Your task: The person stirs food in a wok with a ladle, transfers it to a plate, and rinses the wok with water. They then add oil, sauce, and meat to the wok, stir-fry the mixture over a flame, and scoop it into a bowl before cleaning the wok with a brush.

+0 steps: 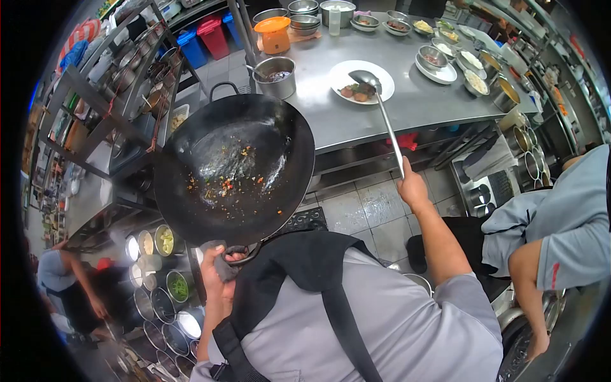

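My left hand [212, 268] is closed round the near loop handle of a large black wok [184, 149], with a grey cloth [226, 268] between palm and metal. The wok is tilted, and oily bits of chopped orange, red and green food [228, 184] cling to its inside. In my right hand [412, 186] is the long handle of a steel ladle [389, 130]. Its bowl rests over a white plate [380, 75] on the steel counter, beside a small heap of browned food pieces [356, 93] with some green.
A steel pot [276, 77] of dark liquid and an orange container [273, 35] stand left of the plate. Several food bowls [472, 62] line the counter's right side. One co-worker [566, 223] stands close on my right, another [63, 280] at far left near ingredient tins [178, 286].
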Available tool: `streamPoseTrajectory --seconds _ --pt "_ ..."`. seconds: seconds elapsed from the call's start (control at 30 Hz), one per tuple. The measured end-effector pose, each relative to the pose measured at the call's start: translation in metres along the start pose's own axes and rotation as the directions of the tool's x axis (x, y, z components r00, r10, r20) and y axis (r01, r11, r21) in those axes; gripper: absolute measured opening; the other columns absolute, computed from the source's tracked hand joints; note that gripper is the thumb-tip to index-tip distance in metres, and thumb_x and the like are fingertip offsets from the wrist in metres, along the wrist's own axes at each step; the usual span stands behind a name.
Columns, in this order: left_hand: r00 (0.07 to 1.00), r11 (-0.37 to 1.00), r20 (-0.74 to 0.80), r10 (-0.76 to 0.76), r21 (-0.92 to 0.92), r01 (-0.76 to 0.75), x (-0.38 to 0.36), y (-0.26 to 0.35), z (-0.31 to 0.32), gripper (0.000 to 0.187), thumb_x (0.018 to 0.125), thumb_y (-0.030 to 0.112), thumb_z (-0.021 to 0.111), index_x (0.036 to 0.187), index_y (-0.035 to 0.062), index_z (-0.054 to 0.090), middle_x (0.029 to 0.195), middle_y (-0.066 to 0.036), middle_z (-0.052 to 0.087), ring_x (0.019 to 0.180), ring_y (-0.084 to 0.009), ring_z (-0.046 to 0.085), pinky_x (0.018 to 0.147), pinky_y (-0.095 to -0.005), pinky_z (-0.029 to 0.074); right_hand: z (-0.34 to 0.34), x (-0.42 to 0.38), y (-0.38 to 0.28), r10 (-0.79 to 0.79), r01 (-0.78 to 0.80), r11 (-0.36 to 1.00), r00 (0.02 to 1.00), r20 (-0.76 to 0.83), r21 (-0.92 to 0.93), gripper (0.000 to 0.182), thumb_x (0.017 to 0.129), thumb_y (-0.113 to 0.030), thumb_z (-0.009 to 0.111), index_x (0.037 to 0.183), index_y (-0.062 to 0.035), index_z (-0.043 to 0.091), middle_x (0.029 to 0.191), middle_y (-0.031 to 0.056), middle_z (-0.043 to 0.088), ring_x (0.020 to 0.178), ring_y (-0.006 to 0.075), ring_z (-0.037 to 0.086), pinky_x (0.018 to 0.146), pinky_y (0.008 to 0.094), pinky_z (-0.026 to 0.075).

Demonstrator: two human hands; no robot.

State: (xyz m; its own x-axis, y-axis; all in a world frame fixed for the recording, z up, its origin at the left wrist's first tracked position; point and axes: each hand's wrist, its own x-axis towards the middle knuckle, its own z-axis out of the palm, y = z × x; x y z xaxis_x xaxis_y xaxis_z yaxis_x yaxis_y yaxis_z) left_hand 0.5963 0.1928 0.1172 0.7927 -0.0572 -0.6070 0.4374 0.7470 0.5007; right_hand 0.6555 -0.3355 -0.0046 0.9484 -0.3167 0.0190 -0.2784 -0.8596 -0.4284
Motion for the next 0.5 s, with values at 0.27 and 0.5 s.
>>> streamPoseTrajectory --seconds 0.27,0.5 --pt "0.999 0.999 0.011 -0.04 -0.016 0.04 -0.02 0.001 -0.022 0.029 0.084 0.014 0.061 0.09 -0.0135 0.056 0.072 -0.015 0.061 0.065 -0.019 0.062 0.072 -0.0311 0.054 0.012 -0.016 0.008 0.02 -0.019 0.999 0.999 -0.034 0.041 0.08 0.082 -0.007 0.061 0.155 -0.0202 0.031 0.103 0.03 0.067 0.093 0.0464 0.065 0.082 0.0523 0.052" --pt "0.994 0.996 0.072 -0.083 0.023 0.081 -0.004 -0.003 -0.019 0.014 0.083 0.012 0.062 0.083 -0.0017 0.058 0.075 -0.013 0.062 0.066 -0.0188 0.062 0.071 -0.0311 0.054 -0.07 -0.059 -0.068 0.085 -0.032 0.837 0.994 -0.071 0.547 0.074 0.085 -0.008 0.06 0.154 -0.0192 0.036 0.079 0.0155 0.065 0.064 0.0243 0.065 0.063 0.0386 0.053"
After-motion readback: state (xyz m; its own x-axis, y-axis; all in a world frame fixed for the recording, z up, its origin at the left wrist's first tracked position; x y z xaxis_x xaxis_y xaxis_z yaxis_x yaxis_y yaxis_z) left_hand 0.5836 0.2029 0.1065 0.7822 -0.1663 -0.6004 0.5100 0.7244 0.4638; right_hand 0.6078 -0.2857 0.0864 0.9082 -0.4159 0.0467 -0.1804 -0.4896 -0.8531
